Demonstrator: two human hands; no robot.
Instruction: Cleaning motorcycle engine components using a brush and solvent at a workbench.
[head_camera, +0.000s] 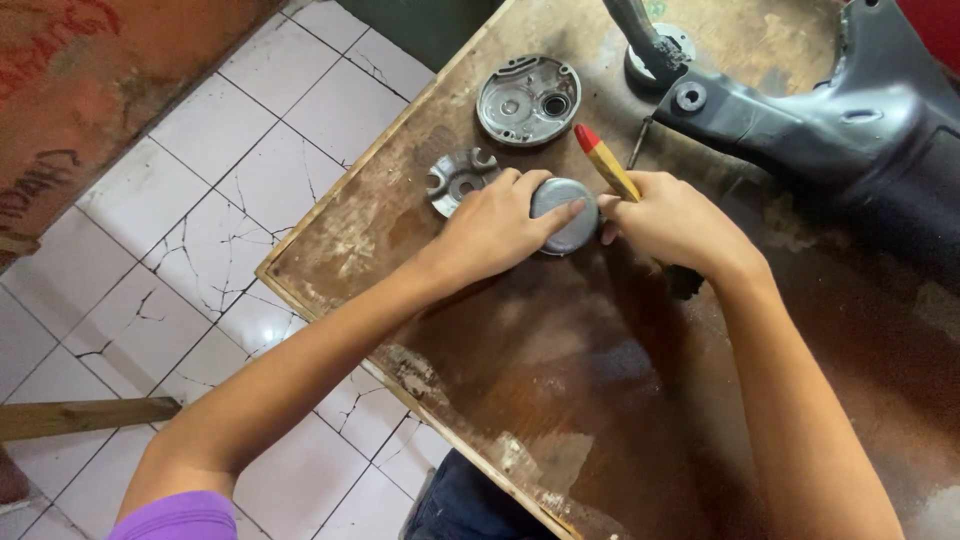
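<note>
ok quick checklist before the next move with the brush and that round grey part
1. Left hand steadies the round grey cap: ok, fingers rest on its top and edge.
2. Right hand grips the yellow-handled brush: ok, its red end points up and away.
3. Brush bristles on the cap: cannot tell, the working end is hidden by the hand.
4. Cap flat on the wooden table: cannot tell, the hands hide its base.
5. Slotted metal disc and round housing cover clear of the hands: ok, both lie beyond the left hand.
</note>
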